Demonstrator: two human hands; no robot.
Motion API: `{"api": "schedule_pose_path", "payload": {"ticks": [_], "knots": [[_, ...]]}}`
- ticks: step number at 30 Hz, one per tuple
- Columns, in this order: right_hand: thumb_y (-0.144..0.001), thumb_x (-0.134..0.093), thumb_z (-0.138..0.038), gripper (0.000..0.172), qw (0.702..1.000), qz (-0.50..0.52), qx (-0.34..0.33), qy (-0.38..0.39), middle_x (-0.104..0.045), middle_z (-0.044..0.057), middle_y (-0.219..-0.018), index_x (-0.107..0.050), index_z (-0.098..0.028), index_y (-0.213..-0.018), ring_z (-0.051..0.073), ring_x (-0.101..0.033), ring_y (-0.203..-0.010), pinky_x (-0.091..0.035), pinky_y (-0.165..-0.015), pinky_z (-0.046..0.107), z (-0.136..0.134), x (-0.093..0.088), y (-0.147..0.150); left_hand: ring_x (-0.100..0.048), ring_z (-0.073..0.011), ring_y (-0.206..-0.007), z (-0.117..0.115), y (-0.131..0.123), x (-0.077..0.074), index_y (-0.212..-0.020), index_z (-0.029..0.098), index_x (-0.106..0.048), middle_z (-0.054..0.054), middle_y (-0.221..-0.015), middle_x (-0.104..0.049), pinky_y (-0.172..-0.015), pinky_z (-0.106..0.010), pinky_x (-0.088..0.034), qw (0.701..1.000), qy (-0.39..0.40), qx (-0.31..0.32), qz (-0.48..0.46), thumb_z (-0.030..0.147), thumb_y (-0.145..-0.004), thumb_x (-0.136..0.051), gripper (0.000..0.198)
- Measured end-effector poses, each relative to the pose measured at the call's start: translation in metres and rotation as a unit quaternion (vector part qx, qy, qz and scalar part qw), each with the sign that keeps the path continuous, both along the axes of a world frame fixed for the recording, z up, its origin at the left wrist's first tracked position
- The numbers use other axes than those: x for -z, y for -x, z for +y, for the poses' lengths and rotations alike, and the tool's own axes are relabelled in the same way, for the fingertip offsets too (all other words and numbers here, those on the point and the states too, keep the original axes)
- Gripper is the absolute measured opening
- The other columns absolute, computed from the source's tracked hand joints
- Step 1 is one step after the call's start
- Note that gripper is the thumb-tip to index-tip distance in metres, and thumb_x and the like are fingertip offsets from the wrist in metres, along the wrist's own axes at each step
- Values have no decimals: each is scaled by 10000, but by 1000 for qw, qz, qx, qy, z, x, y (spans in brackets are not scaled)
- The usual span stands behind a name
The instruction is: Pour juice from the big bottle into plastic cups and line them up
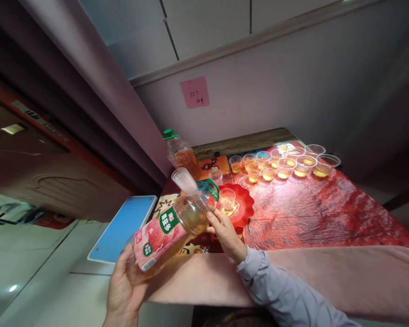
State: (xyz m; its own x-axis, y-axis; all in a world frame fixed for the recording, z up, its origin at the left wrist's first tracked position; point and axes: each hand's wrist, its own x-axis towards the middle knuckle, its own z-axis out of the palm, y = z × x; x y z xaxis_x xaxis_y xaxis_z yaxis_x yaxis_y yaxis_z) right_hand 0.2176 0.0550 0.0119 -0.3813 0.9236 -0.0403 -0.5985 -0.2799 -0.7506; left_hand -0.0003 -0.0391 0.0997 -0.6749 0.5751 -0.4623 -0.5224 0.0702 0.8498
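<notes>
My left hand (124, 286) grips the bottom of a large clear bottle (167, 227) with a pink label, tilted so its neck points up and to the right. Amber liquid fills part of it. My right hand (225, 231) is closed on the bottle's shoulder near the green handle ring (213, 188). The bottle's white cap (184, 179) is on. Just beyond the neck a small clear cup (227, 198) with a little amber liquid stands on a red scalloped plate (243, 206).
Several small plastic cups of amber liquid (286, 165) stand in rows at the far side of the red cloth (310, 209). A second bottle with a green cap (179, 152) stands by the wall. A blue phone (122, 227) lies at the left; a pink note (195, 92) hangs on the wall.
</notes>
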Motion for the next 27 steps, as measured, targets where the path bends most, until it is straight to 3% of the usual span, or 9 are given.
{"api": "schedule_pose_path", "payload": {"ticks": [4,9,14,27], "knots": [[-865,-803,-763,710,1000,-12,13,9,-813,63,-1188,-731,-273,-1374,279,-804,-1044,-679,-866,428,1,-2,-1,-834,-294,-965,0,1,-1,-1218,255,-811,-36,-981,-875,-964,-479,-658,1000,8,13,-2,299,-896,-723,337],[-860,-812,-755,670,999,-19,22,15,-805,82,-1282,-773,-271,-1322,308,-768,-1208,-664,-908,412,1,-4,-4,-833,-273,-897,4,-9,-13,-1181,246,-818,-34,-938,-869,-901,-446,-674,1000,12,19,2,272,-923,-696,287],[-850,-817,-764,712,999,-23,28,21,-797,94,-1322,-763,-262,-1353,313,-754,-1238,-650,-939,429,2,-2,-4,-825,-242,-822,9,-18,-21,-1158,231,-820,-35,-945,-870,-885,-431,-679,1000,9,14,2,246,-962,-654,258],[-817,-838,-773,690,999,-9,35,36,-810,98,-1246,-784,-244,-1258,302,-779,-1161,-664,-906,420,3,-3,-3,-843,-278,-890,10,-11,-18,-1195,217,-803,-58,-983,-876,-937,-462,-674,999,10,39,-1,265,-965,-651,279]]}}
